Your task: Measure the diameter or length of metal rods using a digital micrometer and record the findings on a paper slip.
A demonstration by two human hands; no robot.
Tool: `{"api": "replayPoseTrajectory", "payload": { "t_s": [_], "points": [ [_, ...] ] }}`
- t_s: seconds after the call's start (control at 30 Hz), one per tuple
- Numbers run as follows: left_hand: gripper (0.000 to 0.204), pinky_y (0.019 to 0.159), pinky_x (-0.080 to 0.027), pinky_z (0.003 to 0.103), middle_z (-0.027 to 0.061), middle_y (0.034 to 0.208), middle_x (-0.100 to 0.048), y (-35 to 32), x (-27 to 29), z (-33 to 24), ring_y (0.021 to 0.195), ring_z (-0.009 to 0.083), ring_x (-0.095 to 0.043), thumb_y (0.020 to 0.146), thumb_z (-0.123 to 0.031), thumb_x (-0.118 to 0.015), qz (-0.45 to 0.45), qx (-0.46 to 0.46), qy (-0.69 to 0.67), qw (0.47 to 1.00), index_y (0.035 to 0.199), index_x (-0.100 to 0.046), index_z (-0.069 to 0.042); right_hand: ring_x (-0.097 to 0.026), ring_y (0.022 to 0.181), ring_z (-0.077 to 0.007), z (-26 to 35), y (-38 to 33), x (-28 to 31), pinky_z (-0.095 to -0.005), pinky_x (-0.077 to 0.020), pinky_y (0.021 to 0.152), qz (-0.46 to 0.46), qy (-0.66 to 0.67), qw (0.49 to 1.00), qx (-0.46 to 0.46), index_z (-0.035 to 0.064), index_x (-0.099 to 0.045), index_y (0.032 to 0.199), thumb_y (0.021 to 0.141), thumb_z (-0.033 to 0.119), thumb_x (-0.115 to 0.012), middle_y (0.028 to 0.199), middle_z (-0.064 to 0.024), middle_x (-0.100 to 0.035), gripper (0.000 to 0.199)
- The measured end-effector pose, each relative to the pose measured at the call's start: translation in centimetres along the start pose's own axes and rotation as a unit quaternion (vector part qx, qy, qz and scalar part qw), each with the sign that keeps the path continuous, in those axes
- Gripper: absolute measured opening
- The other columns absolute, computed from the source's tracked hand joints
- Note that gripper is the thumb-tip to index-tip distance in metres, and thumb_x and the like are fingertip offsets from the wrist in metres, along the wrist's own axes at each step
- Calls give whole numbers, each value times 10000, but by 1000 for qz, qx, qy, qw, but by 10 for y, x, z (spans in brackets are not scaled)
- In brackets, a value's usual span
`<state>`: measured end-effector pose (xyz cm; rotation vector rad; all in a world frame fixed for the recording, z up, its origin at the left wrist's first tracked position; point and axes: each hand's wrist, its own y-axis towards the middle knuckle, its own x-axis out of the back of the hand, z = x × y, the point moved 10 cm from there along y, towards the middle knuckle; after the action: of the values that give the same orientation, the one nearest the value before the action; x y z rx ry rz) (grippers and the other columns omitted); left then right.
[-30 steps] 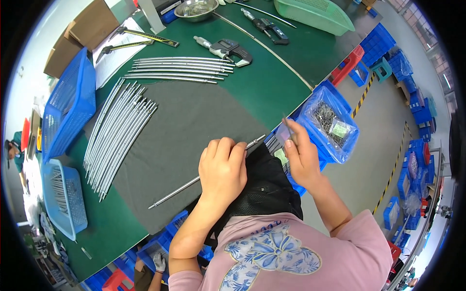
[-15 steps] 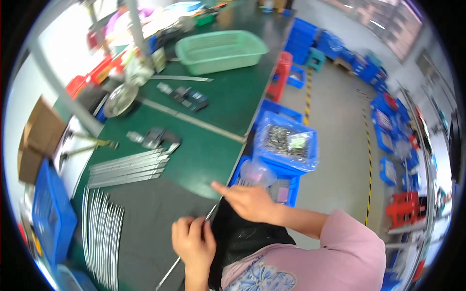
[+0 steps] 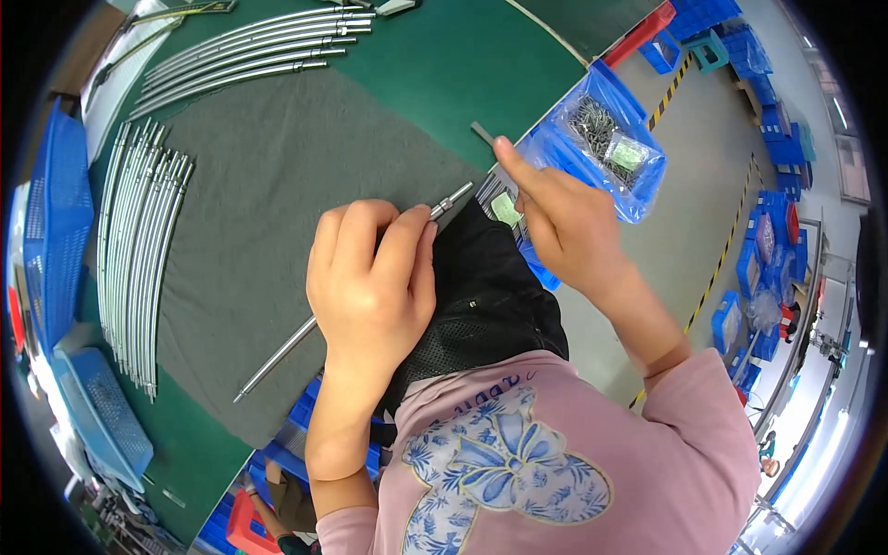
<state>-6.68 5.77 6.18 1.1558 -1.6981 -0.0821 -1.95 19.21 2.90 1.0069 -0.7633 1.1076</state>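
My left hand [image 3: 370, 268] is closed around a slim metal rod [image 3: 277, 359]. The rod slants across my lap and the table edge, its stepped, collared end poking out past my fingertips toward the upper right. Off to the right, my right hand [image 3: 564, 213] is raised with the index finger extended and the other fingers curled. A short grey metal piece [image 3: 482, 134] sticks out at that fingertip, apparently pinched there; the thumb is mostly hidden. Several similar rods [image 3: 139, 268] lie side by side on a grey cloth [image 3: 250, 185] at the left.
More rods [image 3: 250, 55] lie at the far side of the green table [image 3: 435, 65]. A blue bin [image 3: 638, 194] lined with plastic holds small metal parts, beside the table's right edge. Blue baskets [image 3: 102, 407] stand along the left. A black cloth [image 3: 472, 287] covers my lap.
The view has tilted down and closer to my hands. The rod's collared end now shows beyond my left fingers, and a short grey piece is visible at my right fingertip.
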Motion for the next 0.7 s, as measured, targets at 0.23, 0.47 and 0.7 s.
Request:
{"api": "replayPoseTrajectory", "payload": {
  "t_s": [0.23, 0.47, 0.7],
  "points": [
    [138, 531, -403, 304, 35, 716, -489, -7, 2, -6, 641, 202, -483, 629, -52, -662, -1, -8, 22, 1000, 759, -616, -62, -515, 510, -216, 2, -17, 4, -308, -413, 477, -36, 66, 997, -5, 115, -507, 1205, 720, -27, -533, 625, -88, -531, 505],
    [146, 533, -404, 301, 32, 726, -488, -4, 3, -8, 648, 200, -480, 630, -48, -659, 8, 4, 35, 999, 770, -620, -64, -507, 476, -210, 13, -12, 12, -290, -393, 466, -21, 84, 996, 21, 65, -521, 1184, 741, -61, -496, 640, -107, -557, 461],
    [190, 524, -394, 303, 36, 729, -489, -4, 2, -4, 635, 202, -467, 620, -7, -654, -9, 17, 3, 1000, 800, -617, -55, -516, 473, -235, 29, -24, 3, -312, -401, 443, 48, 241, 969, -18, 55, -499, 1195, 734, -36, -510, 635, -118, -554, 471]
  ]
}}
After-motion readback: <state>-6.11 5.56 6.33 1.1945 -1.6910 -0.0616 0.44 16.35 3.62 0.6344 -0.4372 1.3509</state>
